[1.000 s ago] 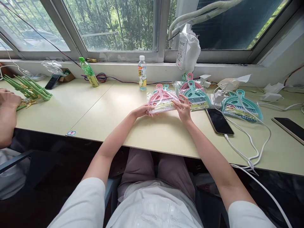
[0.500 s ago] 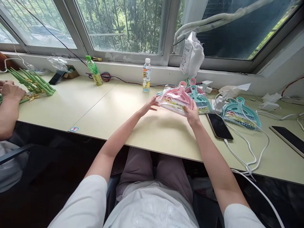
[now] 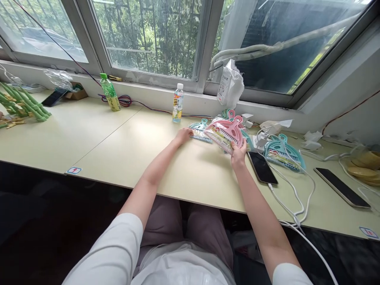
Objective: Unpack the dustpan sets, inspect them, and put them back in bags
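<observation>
My right hand [image 3: 238, 154] is closed on the lower right corner of a pink dustpan-and-brush set [image 3: 226, 132] in clear plastic wrap, held tilted above the table. My left hand [image 3: 184, 135] has its fingers curled at the left edge of a light blue dustpan-and-brush set [image 3: 201, 131], which lies on the table left of the pink one. Its fingertips are partly hidden. Behind the pink set are more wrapped sets, mostly covered by it. A teal dustpan-and-brush set [image 3: 283, 153] lies farther right, with a white cable across it.
A clear-labelled drink bottle [image 3: 177, 105] and a green bottle [image 3: 110, 94] stand toward the window. One phone [image 3: 263, 168] with a white charging cable [image 3: 292, 204] lies beside my right forearm; another phone [image 3: 341, 186] is farther right. Green bamboo-like stalks [image 3: 25, 103] lie at left.
My left hand has come off the pink set's side down to the light blue set. My right hand has tilted the pink set. The view has swung right; the other person's arm has mostly left it.
</observation>
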The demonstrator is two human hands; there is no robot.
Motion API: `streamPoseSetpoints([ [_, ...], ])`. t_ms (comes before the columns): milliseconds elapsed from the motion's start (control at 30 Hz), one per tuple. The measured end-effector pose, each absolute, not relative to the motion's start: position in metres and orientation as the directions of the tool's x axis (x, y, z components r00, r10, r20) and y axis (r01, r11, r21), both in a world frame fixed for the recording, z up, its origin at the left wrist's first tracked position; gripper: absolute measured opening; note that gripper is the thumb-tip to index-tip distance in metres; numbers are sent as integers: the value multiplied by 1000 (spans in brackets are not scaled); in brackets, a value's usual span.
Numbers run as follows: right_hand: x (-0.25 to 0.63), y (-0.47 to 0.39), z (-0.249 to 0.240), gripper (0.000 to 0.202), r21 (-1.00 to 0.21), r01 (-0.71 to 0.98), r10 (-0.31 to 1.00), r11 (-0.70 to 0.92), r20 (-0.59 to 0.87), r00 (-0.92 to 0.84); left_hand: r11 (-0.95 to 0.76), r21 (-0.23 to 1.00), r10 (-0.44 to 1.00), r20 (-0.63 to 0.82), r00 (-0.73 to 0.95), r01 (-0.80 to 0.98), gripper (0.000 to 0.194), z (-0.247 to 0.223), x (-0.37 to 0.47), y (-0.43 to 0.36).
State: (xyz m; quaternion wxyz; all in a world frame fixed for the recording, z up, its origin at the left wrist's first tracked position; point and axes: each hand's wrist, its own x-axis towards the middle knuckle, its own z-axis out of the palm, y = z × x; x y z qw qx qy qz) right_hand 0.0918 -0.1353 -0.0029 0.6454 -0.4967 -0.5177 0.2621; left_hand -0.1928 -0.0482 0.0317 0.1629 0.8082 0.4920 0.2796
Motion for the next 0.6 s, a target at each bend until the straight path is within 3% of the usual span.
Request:
streamPoseSetpoints([
  [100,82,-140,2,92,-935,136,829,326,352,434,-392,641,918,320,235,660,16,27,-192,-41],
  [233,66,-146,10,86,-914,183,854,362,404,328,-379,709,915,382,127,594,4,19,-197,-42],
  [300,61,-145,11,83,-921,163,875,354,388,291,-372,717,908,412,73,589,9,16,-201,-42],
  [400,53,-133,5,81,-935,134,903,327,351,245,-295,762,945,322,58,576,11,15,-206,-40],
  [467,46,-119,0,81,-933,167,911,318,350,220,-248,795,962,268,47,554,24,15,-208,-38],
  [533,37,-103,-3,80,-920,253,902,299,359,239,-193,838,974,229,-7,510,49,15,-210,-38],
  [600,26,-86,-4,78,-895,350,882,277,382,276,-125,875,983,174,-63,468,57,16,-211,-38],
])
